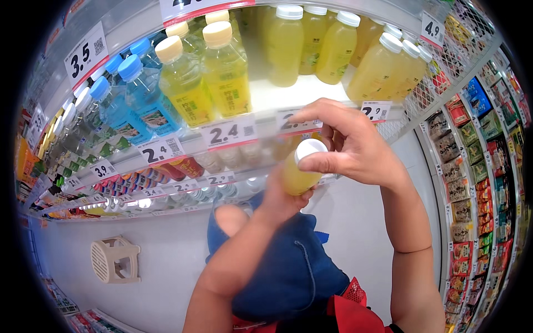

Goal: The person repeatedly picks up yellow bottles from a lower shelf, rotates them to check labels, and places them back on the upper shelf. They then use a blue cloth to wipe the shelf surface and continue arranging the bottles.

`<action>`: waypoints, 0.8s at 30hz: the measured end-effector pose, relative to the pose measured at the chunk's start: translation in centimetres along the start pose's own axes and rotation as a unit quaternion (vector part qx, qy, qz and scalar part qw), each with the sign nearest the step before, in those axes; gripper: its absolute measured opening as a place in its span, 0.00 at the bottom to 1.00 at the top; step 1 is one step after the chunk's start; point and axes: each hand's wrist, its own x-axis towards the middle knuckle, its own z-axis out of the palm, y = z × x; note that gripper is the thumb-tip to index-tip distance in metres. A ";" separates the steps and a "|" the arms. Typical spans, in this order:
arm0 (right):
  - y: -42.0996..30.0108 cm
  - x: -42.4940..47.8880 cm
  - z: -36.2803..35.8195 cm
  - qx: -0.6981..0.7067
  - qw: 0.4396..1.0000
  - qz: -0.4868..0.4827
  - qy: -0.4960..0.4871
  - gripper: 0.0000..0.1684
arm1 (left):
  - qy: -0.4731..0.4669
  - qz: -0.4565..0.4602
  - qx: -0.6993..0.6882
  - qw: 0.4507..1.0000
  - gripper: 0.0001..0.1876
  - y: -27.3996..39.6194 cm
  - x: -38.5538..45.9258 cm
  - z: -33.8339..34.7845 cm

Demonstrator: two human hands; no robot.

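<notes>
My left hand (277, 193) is wrapped around the lower part of a small bottle of cloudy yellow drink (300, 178), held tilted in front of the shelf. The bottle has a white cap (311, 149). My right hand (347, 145) is at the bottle's top, its thumb lying across the front of the cap's edge. Its index finger stretches out above, and the other fingers curl behind the cap, partly hidden. Similar yellow bottles with white caps (285, 48) stand on the shelf (306, 92) just beyond my hands.
Yellow bottles with cream caps (225, 70) and blue-labelled bottles (148, 91) fill the shelf's left. Price tags (228, 132) line its edge. Wire mesh (466, 50) bounds the right side. Packaged goods (462, 208) hang farther right. A beige plastic stool (114, 260) lies on the floor.
</notes>
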 end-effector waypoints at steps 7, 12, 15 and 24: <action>3.5 11.8 -1.6 -0.242 0.921 -0.137 0.272 0.31 | -0.041 -0.039 0.027 0.998 0.25 0.2 0.2 -1.7; 2.9 14.4 -1.4 -0.287 0.936 -0.010 0.202 0.33 | 0.028 -0.087 0.048 0.995 0.23 1.1 -0.2 -0.9; 2.3 13.3 -1.8 -0.275 0.936 -0.024 0.220 0.28 | 0.016 -0.097 0.054 0.994 0.24 0.6 0.2 -2.3; 4.0 0.9 -1.3 -0.251 0.868 -0.246 0.352 0.18 | 0.040 -0.083 0.094 0.991 0.25 0.7 -0.3 -0.7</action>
